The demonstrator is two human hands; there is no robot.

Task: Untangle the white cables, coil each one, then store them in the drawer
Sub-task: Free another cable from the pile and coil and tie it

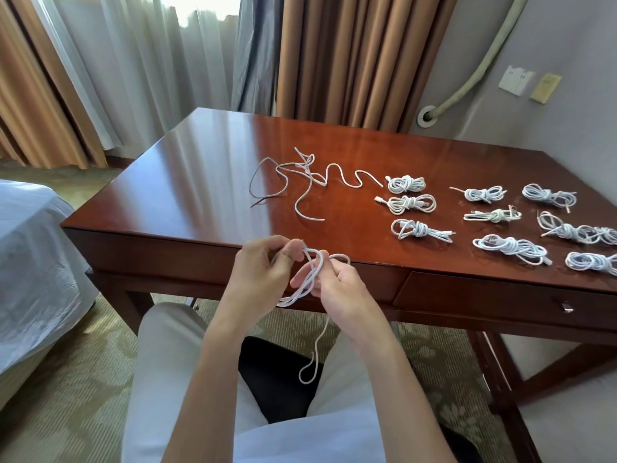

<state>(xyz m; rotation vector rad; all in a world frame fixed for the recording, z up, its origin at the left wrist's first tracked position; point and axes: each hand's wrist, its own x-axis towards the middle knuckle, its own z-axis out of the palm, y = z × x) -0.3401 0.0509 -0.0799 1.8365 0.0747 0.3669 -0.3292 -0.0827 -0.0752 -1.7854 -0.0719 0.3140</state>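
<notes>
Head view, left to right: bed [30, 262] at the frame edge; desk [207, 162] carrying a loose tangle [300, 182] of white cables at centre, then ten tied coils [500, 215] in rows toward the right. Before the desk's near edge, left hand [263, 272] pinches one end of a cable [310, 279]; right hand [337, 289] grips its gathered loops, tail hanging over the lap. Drawer [500, 299] sits closed, lower right.
</notes>
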